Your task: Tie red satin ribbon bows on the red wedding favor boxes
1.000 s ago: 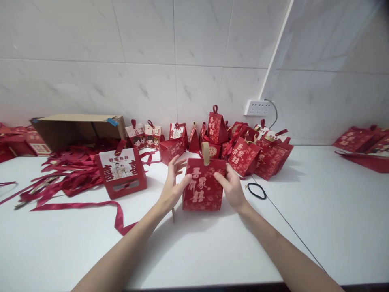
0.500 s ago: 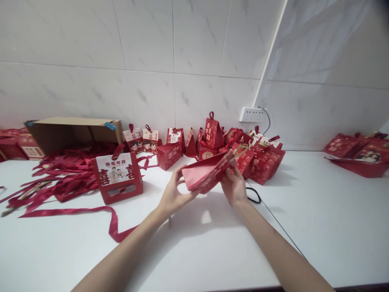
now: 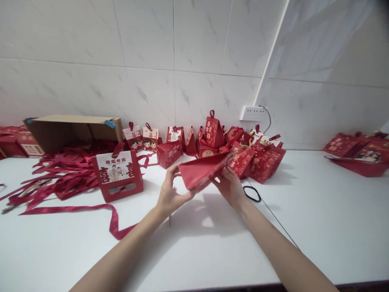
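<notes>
Between my hands, above the white table, is a red paper gift box, tilted, with one triangular side facing me. My left hand grips its left end, thumb along the lower edge and fingers behind the corner. On the other side my right hand is closed on the right end; some of its fingers are hidden behind the box. Just beyond it, more red gift boxes stand in a cluster. To the left, a larger red box with a white printed panel and a cut-out window stands upright.
A cardboard box lies on its side at the left, with red ribbons spilling out. One long ribbon trails forward. A black loop lies right of my right hand. A power strip is on the tiled wall. Red boxes sit far right.
The gift box has turned in my hands, so its side now looks darker and its strap is less visible. My right hand has shifted slightly left and under the box.
</notes>
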Tool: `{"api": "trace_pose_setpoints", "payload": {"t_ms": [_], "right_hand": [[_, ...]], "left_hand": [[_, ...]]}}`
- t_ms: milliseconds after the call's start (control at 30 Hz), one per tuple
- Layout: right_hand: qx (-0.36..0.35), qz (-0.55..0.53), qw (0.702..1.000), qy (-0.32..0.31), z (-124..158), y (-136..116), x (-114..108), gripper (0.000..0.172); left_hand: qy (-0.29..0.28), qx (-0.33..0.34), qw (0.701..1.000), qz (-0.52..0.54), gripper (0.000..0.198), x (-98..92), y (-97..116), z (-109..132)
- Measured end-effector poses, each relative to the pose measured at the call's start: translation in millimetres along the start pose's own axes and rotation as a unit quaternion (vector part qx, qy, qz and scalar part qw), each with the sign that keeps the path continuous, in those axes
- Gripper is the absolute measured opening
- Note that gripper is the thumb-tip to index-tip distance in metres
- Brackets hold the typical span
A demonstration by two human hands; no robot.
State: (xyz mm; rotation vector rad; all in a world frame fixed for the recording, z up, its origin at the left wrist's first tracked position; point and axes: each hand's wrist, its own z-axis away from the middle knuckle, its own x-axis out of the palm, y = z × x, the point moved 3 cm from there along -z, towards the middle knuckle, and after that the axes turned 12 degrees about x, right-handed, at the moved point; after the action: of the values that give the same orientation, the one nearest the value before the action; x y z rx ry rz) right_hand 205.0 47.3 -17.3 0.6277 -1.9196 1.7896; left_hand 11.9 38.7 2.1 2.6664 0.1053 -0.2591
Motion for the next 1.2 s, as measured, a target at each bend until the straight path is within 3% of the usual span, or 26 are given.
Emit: {"api": "trace_pose_setpoints", "payload": {"t_ms": [67,200,300,400,567,733,1000,1100,1200], "right_hand": [[0.021,0.007,1.0,0.022,2.2,1.8,2.0,0.02],[0.137,-0.02,0.988,0.067,7.0,9.0,9.0,0.02],[0.21,-0.04,0.971,0.105,11.0,10.5,12.1,0.04],[0.225,-0.032,0.969,0.099,14.2,6.5,15.0,0.039],[0.236,-0.025,0.968,0.08,17.6,2.1,17.8,0.027],[0.236,-0.03,0.968,0.083,19.4,0.4,18.9,0.03],[0.233,-0.016,0.971,0.051,16.9,2.8,19.0,0.027],[0.227,-0.029,0.971,0.072,11.3,6.6,12.5,0.023],[0.214,-0.031,0.974,0.072,8.1,10.5,7.8,0.016]], "left_hand": [[0.034,-0.125,0.988,0.087,0.067,-0.1,-8.5,-1.4],[0.034,-0.33,0.916,0.224,0.049,5.1,-20.5,-0.4],[0.048,-0.419,0.867,0.266,0.046,6.9,-26.1,2.5],[0.071,-0.462,0.836,0.288,0.041,6.9,-30.0,4.9],[0.077,-0.476,0.824,0.298,0.033,5.7,-29.3,3.1],[0.077,-0.493,0.817,0.289,0.033,5.5,-24.8,0.3],[0.137,-0.468,0.799,0.352,0.024,1.7,-23.4,-3.3],[0.111,-0.427,0.801,0.405,0.024,0.3,-21.2,-5.5],[0.034,-0.37,0.824,0.429,0.017,1.9,-15.0,-6.5]]}}
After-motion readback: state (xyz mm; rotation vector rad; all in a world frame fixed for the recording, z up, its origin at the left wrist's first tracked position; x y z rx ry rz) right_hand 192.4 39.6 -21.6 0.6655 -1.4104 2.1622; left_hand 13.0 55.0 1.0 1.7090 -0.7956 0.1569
